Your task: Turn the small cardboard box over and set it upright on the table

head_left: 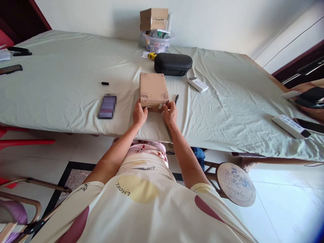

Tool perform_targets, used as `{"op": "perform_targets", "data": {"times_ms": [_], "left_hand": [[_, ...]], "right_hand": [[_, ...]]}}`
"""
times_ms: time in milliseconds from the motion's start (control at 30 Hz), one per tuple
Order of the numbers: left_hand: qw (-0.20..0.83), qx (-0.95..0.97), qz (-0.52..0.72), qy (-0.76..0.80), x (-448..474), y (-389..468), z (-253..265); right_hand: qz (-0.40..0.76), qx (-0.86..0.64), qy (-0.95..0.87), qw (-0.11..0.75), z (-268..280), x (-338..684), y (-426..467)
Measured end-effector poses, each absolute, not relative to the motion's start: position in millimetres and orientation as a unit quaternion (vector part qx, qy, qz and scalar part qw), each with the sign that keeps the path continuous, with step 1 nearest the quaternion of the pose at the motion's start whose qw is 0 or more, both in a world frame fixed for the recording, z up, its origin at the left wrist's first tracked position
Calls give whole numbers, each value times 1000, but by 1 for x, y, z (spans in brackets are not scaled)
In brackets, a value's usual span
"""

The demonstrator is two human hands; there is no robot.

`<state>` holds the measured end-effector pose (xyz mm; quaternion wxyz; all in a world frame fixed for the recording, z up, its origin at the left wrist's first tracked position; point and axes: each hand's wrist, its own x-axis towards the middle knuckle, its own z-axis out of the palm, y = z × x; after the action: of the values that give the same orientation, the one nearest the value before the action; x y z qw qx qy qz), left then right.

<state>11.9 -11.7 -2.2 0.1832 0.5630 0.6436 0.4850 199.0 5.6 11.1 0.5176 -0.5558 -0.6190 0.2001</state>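
- Left hand point(139, 114) and right hand point(170, 113) pinch the box's point(153, 89) near corners.
- Box could slide on the loose sheet point(63, 84), likely nudging the pen point(176, 99) beside it.

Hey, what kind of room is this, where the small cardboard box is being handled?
Most likely a room in a home, not a workshop. The table is draped in a plain cloth, a remote control lies on it, and a round wooden stool stands on the tiled floor. Both hands grip the patterned box.
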Motion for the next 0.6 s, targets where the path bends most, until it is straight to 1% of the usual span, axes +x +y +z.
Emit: {"op": "perform_targets", "data": {"times_ms": [167, 300, 367, 433, 500, 600], "left_hand": [[181, 561, 492, 640, 12, -12, -4], [182, 550, 505, 640, 14, -11, -3], [184, 549, 501, 643, 14, -12, -2], [187, 548, 495, 648, 13, -12, 0], [188, 548, 491, 650, 12, -13, 1], [187, 545, 496, 650, 12, -14, 1]], "right_hand": [[200, -558, -631, 500, 12, 203, 5], [230, -532, -685, 441, 20, 229, 15], [202, -532, -717, 402, 25, 247, 27], [144, -556, -722, 386, 27, 263, 41], [95, -593, -708, 371, 25, 273, 55], [66, -670, -668, 318, 15, 275, 70]]}}
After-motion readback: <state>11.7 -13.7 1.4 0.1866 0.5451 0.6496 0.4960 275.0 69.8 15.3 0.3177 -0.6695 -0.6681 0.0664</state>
